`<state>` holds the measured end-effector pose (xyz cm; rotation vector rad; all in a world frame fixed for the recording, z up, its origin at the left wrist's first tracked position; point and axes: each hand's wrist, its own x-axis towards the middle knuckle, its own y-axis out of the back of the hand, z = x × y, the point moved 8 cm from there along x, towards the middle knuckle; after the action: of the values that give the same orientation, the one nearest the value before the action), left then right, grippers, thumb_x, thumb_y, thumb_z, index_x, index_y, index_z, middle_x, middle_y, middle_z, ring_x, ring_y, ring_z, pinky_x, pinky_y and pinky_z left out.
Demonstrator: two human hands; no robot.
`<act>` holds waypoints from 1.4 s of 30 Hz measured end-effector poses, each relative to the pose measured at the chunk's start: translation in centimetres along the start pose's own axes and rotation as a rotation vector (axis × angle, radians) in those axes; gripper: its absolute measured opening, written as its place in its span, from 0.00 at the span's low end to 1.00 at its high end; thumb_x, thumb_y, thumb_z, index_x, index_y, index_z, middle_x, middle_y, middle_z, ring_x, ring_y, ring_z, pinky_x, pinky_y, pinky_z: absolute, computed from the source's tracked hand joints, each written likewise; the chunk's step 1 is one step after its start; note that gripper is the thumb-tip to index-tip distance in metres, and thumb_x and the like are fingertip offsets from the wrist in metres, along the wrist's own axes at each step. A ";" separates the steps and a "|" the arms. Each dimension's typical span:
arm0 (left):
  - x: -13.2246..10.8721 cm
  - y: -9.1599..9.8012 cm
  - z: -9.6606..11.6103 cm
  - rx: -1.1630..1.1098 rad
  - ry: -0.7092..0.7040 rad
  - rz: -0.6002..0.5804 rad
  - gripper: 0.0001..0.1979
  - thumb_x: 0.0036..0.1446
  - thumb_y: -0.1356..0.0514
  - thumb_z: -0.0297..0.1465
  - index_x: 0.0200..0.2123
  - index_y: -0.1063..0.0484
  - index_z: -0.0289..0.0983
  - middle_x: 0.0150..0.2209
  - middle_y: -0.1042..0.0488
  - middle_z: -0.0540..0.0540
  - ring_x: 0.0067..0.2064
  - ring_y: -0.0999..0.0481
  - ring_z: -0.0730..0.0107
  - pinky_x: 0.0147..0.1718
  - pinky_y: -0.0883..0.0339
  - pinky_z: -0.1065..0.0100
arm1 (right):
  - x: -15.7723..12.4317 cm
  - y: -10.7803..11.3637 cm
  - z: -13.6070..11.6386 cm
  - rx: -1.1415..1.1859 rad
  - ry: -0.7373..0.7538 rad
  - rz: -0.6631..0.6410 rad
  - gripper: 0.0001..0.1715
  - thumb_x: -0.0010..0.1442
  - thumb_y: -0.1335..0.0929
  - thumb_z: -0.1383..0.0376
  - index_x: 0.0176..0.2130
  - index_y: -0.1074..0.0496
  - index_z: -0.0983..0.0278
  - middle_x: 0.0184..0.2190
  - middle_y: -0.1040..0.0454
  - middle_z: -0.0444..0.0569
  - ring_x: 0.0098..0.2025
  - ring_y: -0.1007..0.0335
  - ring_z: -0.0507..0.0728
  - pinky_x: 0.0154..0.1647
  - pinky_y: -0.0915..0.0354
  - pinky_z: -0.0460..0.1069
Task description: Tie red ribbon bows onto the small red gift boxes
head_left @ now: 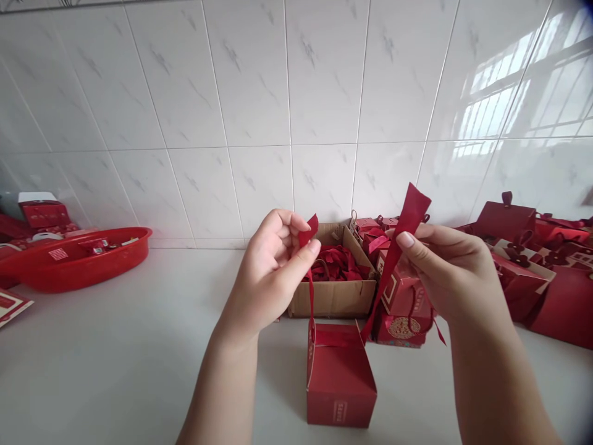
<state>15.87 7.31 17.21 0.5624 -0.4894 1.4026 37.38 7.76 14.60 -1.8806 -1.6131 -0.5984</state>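
A small red box point(340, 377) stands on the white counter in front of me, with a red ribbon point(391, 259) running across its top and up from both sides. My left hand point(278, 272) pinches one ribbon end between thumb and fingers, above the box's left side. The other end is pinched in my right hand point(445, 266), its wide tip sticking up past the thumb. Both hands are raised above the box and apart from each other.
Behind the red box is a cardboard box point(338, 300) holding red ribbons. Decorated red boxes point(401, 324) are stacked beside it, and more red gift boxes point(567, 303) sit at the far right. A red basin point(88, 266) with small packets is on the left. A tiled wall point(259, 93) rises behind.
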 end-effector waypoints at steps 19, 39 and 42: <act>0.4 2.3 0.3 -0.080 -0.083 0.330 0.06 0.46 0.33 0.30 0.27 0.28 0.37 0.23 0.28 0.52 0.25 0.30 0.76 0.25 0.37 0.73 | -0.1 -0.1 -0.2 0.007 0.023 0.016 0.06 0.53 0.27 0.62 0.35 0.23 0.57 0.25 0.24 0.43 0.21 0.31 0.50 0.19 0.31 0.45; -0.6 2.7 1.3 0.025 -0.273 0.498 0.05 0.45 0.31 0.28 0.27 0.24 0.39 0.25 0.24 0.53 0.28 0.25 0.75 0.29 0.30 0.73 | 0.0 -0.5 -0.3 0.060 0.050 0.029 0.04 0.52 0.26 0.64 0.32 0.24 0.58 0.22 0.27 0.40 0.20 0.34 0.48 0.20 0.33 0.43; -0.6 2.7 1.4 0.024 -0.289 0.499 0.05 0.44 0.31 0.27 0.29 0.21 0.40 0.27 0.21 0.52 0.30 0.22 0.74 0.32 0.27 0.73 | 0.0 -0.5 -0.3 0.070 0.052 0.027 0.03 0.52 0.26 0.65 0.31 0.24 0.59 0.22 0.26 0.40 0.20 0.34 0.48 0.20 0.33 0.43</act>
<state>13.09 6.17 18.08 0.6968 -0.8904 1.8104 36.93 7.63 14.88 -1.8179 -1.5534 -0.5678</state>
